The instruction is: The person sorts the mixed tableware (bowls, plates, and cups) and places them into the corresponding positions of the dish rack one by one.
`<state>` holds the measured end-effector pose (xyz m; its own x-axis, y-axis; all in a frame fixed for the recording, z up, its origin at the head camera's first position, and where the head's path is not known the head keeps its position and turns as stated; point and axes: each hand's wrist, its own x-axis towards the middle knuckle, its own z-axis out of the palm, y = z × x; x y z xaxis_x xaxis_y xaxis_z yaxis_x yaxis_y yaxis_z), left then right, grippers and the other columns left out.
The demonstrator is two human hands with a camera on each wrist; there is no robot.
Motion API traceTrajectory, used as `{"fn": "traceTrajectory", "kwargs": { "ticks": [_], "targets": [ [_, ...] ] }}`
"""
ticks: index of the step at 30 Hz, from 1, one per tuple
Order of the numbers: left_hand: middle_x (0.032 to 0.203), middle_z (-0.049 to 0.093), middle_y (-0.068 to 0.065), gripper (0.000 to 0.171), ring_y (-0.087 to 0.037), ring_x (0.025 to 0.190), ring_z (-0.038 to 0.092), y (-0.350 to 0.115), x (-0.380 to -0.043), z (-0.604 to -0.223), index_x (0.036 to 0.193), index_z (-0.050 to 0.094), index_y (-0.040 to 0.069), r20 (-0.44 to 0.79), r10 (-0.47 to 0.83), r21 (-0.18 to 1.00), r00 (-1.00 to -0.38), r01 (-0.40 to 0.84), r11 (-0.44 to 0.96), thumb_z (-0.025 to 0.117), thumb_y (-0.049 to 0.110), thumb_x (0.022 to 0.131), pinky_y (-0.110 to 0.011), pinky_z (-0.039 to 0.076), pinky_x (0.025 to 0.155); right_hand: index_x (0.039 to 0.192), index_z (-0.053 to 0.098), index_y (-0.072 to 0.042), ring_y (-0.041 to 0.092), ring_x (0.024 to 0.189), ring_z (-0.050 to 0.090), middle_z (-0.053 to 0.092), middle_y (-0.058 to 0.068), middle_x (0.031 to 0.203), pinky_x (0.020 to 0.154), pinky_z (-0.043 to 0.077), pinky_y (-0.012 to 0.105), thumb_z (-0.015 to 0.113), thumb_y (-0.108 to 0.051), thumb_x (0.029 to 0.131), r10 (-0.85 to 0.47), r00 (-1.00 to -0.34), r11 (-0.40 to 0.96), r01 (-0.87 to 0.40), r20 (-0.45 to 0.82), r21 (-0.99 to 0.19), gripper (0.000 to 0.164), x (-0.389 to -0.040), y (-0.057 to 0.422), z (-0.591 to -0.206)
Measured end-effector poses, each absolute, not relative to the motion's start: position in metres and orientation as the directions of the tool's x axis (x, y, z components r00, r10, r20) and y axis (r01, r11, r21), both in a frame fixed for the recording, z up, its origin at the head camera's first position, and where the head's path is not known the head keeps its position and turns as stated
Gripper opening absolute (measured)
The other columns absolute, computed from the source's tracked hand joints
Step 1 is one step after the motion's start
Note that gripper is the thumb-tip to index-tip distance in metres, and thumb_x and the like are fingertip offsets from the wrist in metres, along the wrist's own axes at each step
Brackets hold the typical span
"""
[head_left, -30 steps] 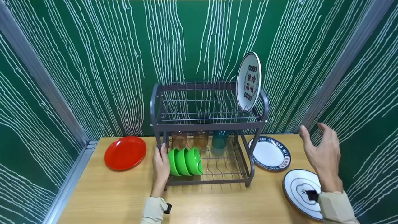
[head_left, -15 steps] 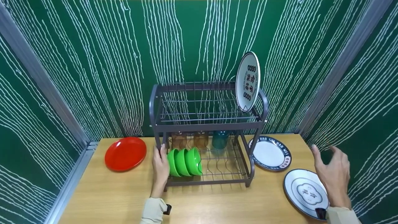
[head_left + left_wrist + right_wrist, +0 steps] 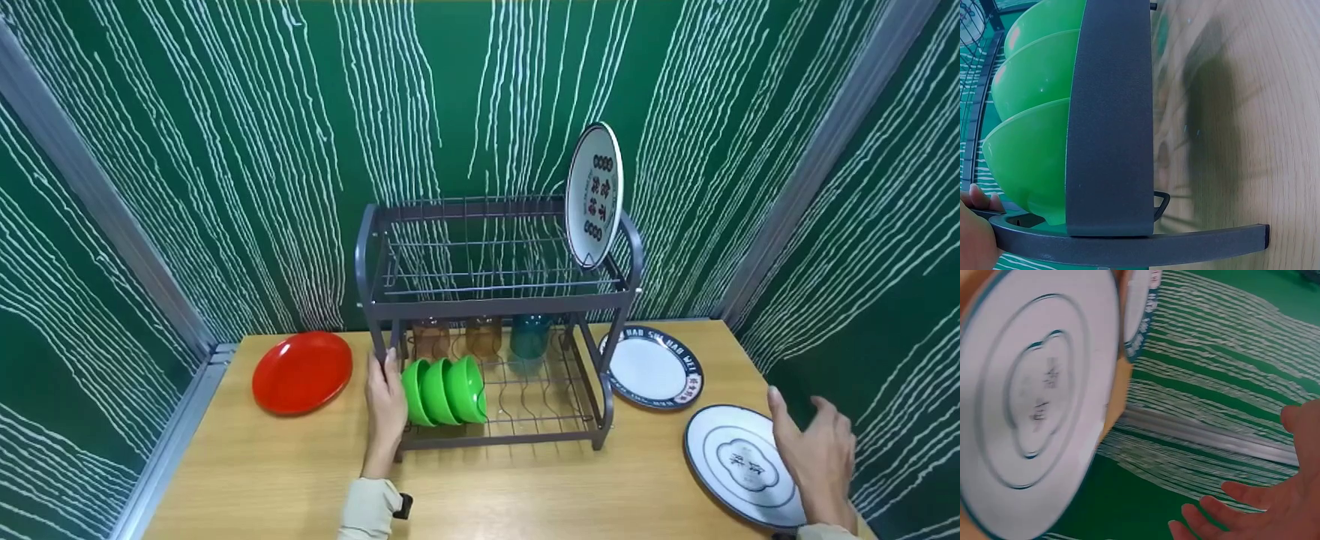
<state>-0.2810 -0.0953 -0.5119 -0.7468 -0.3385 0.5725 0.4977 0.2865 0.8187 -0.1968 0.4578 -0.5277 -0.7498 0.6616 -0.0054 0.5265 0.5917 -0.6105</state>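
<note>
My left hand (image 3: 386, 401) grips the left front post of a dark two-tier dish rack (image 3: 499, 306). In the left wrist view its fingers (image 3: 980, 198) wrap the post beside green bowls (image 3: 1033, 73). Those bowls lean on edge in the lower tier's left side. My right hand (image 3: 819, 457) holds nothing; its thumb and fingers are spread at the right edge of a white plate with dark rings (image 3: 742, 487). In the right wrist view a gap shows between the hand and this plate (image 3: 999, 433). One lettered white plate (image 3: 594, 195) stands upright on the rack's upper tier, at its right end.
A red plate (image 3: 302, 373) lies left of the rack. Right of it lies a plate with a dark lettered rim (image 3: 652, 367). Two amber glasses and a blue glass (image 3: 530, 336) stand at the lower tier's back. Green walls (image 3: 247, 150) enclose the wooden table (image 3: 255, 480).
My right hand has moved down and to the right, from above the ringed plate to its right edge. The left hand keeps its grip on the rack.
</note>
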Motion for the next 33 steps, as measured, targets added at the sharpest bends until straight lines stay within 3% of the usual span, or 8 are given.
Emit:
{"fn": "traceTrajectory", "kwargs": {
  "ticks": [18, 22, 26, 33],
  "targets": [
    [0.068, 0.042, -0.008, 0.010, -0.013, 0.060, 0.040, -0.097, -0.282, -0.515, 0.099, 0.051, -0.005, 0.567, -0.342, 0.822, -0.749, 0.488, 0.292, 0.047, 0.004, 0.099, -0.025, 0.033, 0.052, 0.145, 0.003, 0.010, 0.055, 0.130, 0.014, 0.012, 0.040, 0.142, 0.106, 0.018, 0.063, 0.020, -0.080, 0.082, 0.666, -0.682, 0.512, 0.712, -0.302, -0.479, 0.111, -0.183, 0.480, -0.587],
    [0.070, 0.044, -0.007, 0.010, -0.015, 0.063, 0.043, -0.097, -0.281, -0.515, 0.100, 0.052, -0.004, 0.554, -0.337, 0.831, -0.762, 0.478, 0.286, 0.046, 0.005, 0.099, -0.025, 0.034, 0.054, 0.144, 0.003, 0.012, 0.054, 0.130, 0.015, 0.014, 0.040, 0.141, 0.108, 0.018, 0.061, 0.022, -0.072, 0.088, 0.665, -0.672, 0.508, 0.727, -0.326, -0.461, 0.102, -0.181, 0.483, -0.595],
    [0.072, 0.047, -0.011, 0.011, -0.027, 0.065, 0.048, -0.097, -0.281, -0.514, 0.101, 0.052, -0.006, 0.567, -0.327, 0.821, -0.756, 0.487, 0.298, 0.046, 0.003, 0.099, -0.025, 0.036, 0.055, 0.143, 0.004, 0.014, 0.053, 0.130, 0.018, 0.015, 0.040, 0.139, 0.108, 0.022, 0.057, 0.032, -0.055, 0.095, 0.669, -0.655, 0.469, 0.739, -0.352, -0.484, 0.089, -0.178, 0.488, -0.601],
    [0.072, 0.049, -0.021, 0.013, -0.042, 0.066, 0.049, -0.098, -0.279, -0.511, 0.100, 0.051, -0.008, 0.570, -0.312, 0.820, -0.760, 0.504, 0.271, 0.044, 0.003, 0.099, -0.024, 0.036, 0.054, 0.138, 0.019, 0.018, 0.049, 0.125, 0.028, 0.024, 0.039, 0.132, 0.108, 0.026, 0.053, 0.042, -0.033, 0.097, 0.682, -0.624, 0.416, 0.760, -0.381, -0.500, 0.070, -0.173, 0.499, -0.611]
  ]
}}
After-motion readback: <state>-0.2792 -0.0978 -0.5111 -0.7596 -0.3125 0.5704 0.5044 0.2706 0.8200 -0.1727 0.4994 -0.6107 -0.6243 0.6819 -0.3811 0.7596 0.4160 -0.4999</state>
